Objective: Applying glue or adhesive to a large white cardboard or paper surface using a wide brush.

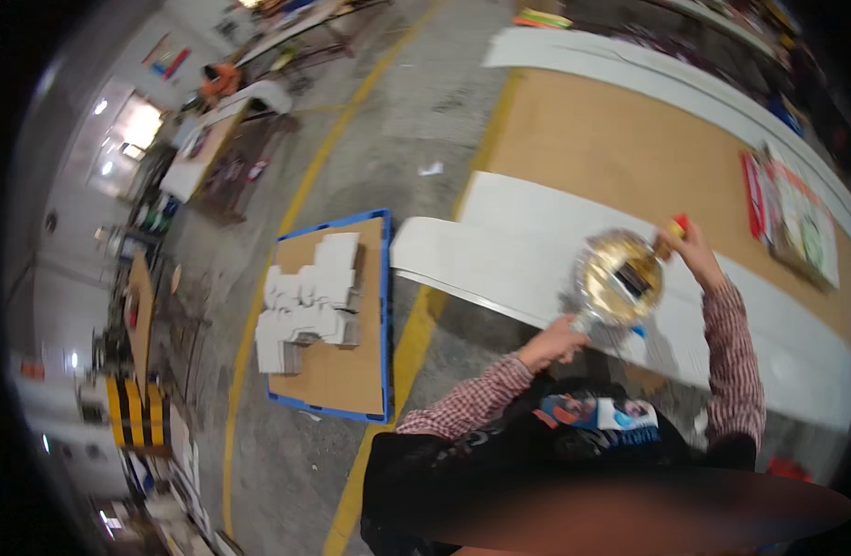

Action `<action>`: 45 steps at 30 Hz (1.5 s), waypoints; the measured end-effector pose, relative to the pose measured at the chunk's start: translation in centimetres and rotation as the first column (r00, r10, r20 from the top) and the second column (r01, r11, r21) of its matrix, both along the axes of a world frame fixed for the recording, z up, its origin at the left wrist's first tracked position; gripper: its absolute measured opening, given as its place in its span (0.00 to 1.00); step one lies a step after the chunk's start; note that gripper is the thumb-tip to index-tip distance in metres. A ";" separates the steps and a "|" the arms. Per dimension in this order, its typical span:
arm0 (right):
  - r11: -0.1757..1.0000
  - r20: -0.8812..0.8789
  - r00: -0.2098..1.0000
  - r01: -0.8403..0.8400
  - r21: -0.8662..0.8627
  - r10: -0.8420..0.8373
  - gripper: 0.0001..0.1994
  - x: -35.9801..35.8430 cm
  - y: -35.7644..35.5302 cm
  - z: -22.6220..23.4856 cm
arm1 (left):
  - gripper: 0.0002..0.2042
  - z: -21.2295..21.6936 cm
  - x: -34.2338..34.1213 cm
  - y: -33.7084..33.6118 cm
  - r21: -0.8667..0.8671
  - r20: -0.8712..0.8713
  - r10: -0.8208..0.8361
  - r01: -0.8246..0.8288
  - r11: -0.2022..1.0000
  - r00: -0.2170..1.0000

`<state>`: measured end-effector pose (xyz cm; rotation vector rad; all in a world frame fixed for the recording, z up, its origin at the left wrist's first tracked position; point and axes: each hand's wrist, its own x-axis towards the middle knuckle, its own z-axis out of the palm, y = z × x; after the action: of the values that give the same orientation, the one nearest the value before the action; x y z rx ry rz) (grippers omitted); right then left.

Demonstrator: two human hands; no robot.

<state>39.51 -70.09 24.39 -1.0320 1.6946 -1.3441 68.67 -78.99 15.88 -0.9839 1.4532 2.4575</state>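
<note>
A round, shiny gold-coloured object [599,270], rather like a pan and with a dark rectangular patch on it, is held up between my hands over the white-edged table. My left hand [557,344] is closed at its lower-left side, on a pale, narrow part that joins the rim; what that part is remains too blurred to name. At the upper right, my right hand [692,256] has its fingers closed around a small yellow-and-red piece [677,225] beside the rim. I cannot tell whether this piece is fixed to the round object.
Brown board [592,130] and white sheets [513,218] cover the table. Flat colourful packages [800,222] lie stacked at its right. On the floor to my left, a blue-edged pallet [374,371] bears stacked white cartons [309,296]. Yellow lines [328,148] run along the floor.
</note>
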 end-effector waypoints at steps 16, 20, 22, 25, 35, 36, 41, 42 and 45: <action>0.575 0.249 0.635 0.770 -0.277 -0.731 0.11 -1.4 4.4 -0.7 | 0.11 -3.6 -6.1 -12.0 -0.086 -0.087 -0.048 0.040 0.996 0.995; 0.653 0.289 0.774 0.632 -0.418 -0.564 0.20 -0.3 13.2 -2.3 | 0.08 -5.4 -10.5 -15.6 -0.052 -0.144 0.062 -0.070 0.996 0.988; 0.480 0.680 0.581 0.798 -0.365 -0.448 0.16 0.3 18.1 -3.7 | 0.08 -6.6 -12.8 -17.3 -0.066 -0.115 0.107 -0.115 0.991 0.988; 0.398 0.753 0.531 0.834 -0.382 -0.389 0.16 1.6 24.5 -5.7 | 0.07 -8.2 -15.9 -19.4 -0.035 -0.103 0.159 -0.163 0.986 0.982; -0.122 0.672 0.195 0.911 -0.395 -0.714 0.24 9.7 32.7 -6.2 | 0.11 -18.5 -16.4 -22.3 -0.079 -0.072 0.337 -0.343 0.936 0.939; -0.105 0.626 0.213 0.897 -0.430 -0.750 0.21 9.5 33.2 -6.6 | 0.12 -18.2 -15.7 -20.8 -0.260 -0.119 0.584 -0.593 0.762 0.803; -0.206 0.446 -0.068 0.941 -0.269 -0.893 0.06 7.1 35.0 -9.4 | 0.14 -14.8 -14.9 -8.9 -0.823 -0.169 0.343 -0.324 0.467 0.924; -0.261 0.457 -0.123 0.932 -0.251 -0.881 0.06 6.7 35.5 -9.8 | 0.14 -14.1 -15.7 -6.9 -0.822 -0.178 0.342 -0.330 0.464 0.923; -0.184 0.340 -0.100 0.957 -0.224 -0.935 0.03 2.9 36.9 -11.8 | 0.18 -14.5 -21.0 -3.5 -0.981 -0.161 -0.150 -0.141 0.132 0.976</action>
<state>42.43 -33.16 12.63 0.6284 2.2053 -2.7558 47.66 -82.53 1.41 -0.7018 3.3080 1.1893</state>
